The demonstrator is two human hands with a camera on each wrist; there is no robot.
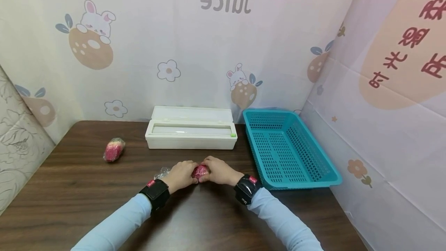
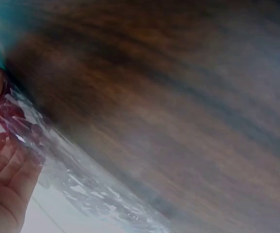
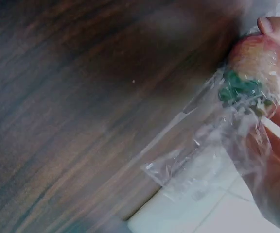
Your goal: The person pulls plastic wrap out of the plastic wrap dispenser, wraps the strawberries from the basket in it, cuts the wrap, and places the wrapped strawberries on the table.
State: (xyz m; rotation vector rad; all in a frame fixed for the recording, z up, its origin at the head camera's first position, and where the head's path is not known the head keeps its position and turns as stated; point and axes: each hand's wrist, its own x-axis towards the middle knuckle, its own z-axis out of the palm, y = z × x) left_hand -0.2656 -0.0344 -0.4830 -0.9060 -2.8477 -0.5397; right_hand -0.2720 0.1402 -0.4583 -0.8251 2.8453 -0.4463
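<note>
Between my hands is a red-and-yellow fruit (image 1: 200,171) with a green leafy end (image 3: 239,90), wrapped in clear plastic film (image 3: 198,150). My left hand (image 1: 182,174) grips it from the left, thumb and fingers on the wrapped red part (image 2: 4,114). From the right, my right hand (image 1: 220,171) holds it too, with the thumb over the red end in the right wrist view. Loose film trails from the fruit below both hands in the wrist views, and a crumpled bit (image 1: 162,173) shows beside the left hand in the head view.
A white film dispenser box (image 1: 191,143) with its lid raised stands at the back, beyond the hands. A teal plastic basket (image 1: 296,186) is at the right. Another film-wrapped red-and-yellow fruit (image 1: 114,150) lies at the left of the brown wooden table (image 1: 80,189). Patterned cloth hangs behind.
</note>
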